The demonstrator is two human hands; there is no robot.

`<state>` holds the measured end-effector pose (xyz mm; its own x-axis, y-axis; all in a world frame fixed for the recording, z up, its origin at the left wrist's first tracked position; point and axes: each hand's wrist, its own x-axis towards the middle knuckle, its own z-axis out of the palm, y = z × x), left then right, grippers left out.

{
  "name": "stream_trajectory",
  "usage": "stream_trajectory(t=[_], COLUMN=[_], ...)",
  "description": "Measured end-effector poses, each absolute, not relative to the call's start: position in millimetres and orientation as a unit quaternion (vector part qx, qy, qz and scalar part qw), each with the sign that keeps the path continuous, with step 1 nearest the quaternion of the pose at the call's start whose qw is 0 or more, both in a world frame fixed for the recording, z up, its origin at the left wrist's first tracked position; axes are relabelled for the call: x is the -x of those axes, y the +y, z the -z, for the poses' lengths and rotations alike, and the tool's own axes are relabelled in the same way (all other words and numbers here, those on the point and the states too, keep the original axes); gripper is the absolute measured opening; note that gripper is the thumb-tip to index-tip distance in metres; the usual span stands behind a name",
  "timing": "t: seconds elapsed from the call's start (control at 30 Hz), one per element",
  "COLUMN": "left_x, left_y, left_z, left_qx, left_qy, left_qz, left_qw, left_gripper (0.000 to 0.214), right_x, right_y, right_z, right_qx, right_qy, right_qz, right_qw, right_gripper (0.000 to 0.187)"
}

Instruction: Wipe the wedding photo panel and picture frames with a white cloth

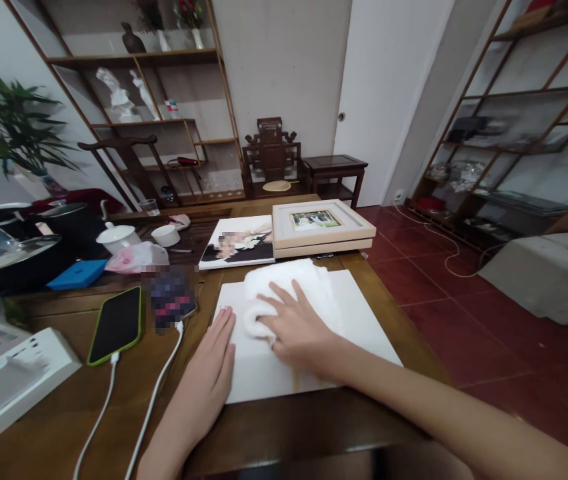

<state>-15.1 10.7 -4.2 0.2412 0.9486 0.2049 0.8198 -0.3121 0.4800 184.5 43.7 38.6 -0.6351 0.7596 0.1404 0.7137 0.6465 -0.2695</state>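
Observation:
My right hand lies on a white cloth, fingers spread and pressed on its bunched end. The cloth rests on a white flat panel lying on the wooden table. My left hand lies flat with fingers stretched out on the panel's left edge, holding nothing.
Behind the panel lie a photo print and stacked wooden frames. To the left sit a green-cased phone with a white cable, a second phone, a white box, a blue box, teaware and pots. Red floor drops off on the right.

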Motion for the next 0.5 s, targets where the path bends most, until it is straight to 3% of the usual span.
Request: stream_trajectory(t=[0.23,0.5], left_x=[22.8,21.7], left_y=[12.7,10.5], left_z=[10.8,7.5], left_qx=[-0.801,-0.797], left_qy=[0.526,0.534], left_qz=[-0.258,-0.250], left_qw=[0.123,0.131], left_gripper=[0.052,0.054], right_x=[-182.3,-179.9], right_y=[-23.1,-2.2], right_z=[-34.2,-44.9], right_qx=[0.361,0.397], right_qy=[-0.916,-0.889], right_qz=[-0.123,-0.155], right_qw=[0.125,0.165], right_gripper=[0.028,0.026])
